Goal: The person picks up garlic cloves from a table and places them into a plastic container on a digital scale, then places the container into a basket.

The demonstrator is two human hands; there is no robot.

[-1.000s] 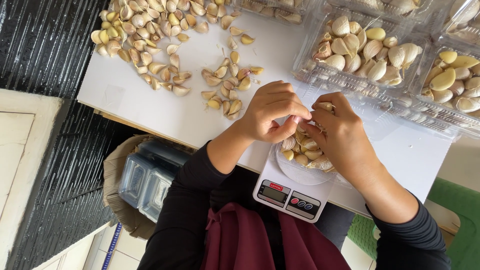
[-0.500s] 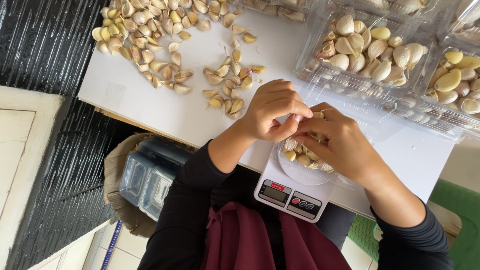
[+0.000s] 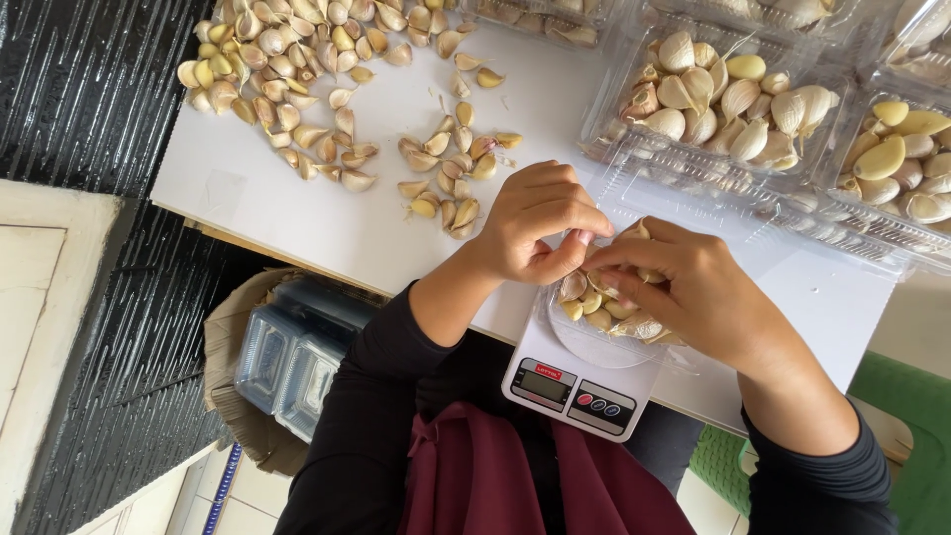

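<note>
At the bottom centre of the frame sat the white kitchen scale [image 3: 582, 381], its display and buttons toward you, with a small heap of garlic cloves [image 3: 594, 307] on its round platform. Your left hand [image 3: 540, 223] hovered just above that heap at the middle of the frame, its fingers curled narrow and pinched together at the tips over the cloves; whether they gripped a clove you could not tell from this view. Your right hand [image 3: 698, 297] lay just beside it, on the right, its fingers bent down into the heap and touching the cloves, the fingertips of both hands meeting over the scale. To the lower left, below the table edge, a stack of clear plastic boxes [image 3: 292, 352] rested in a cardboard box. Farther up, a scatter of loose cloves [image 3: 451, 178] lay on the white table [image 3: 297, 213] left of centre, and a larger pile [image 3: 287, 59] filled the upper left. In the upper right stood open clear trays [image 3: 733, 99] filled with garlic, side by side along the far edge.
</note>
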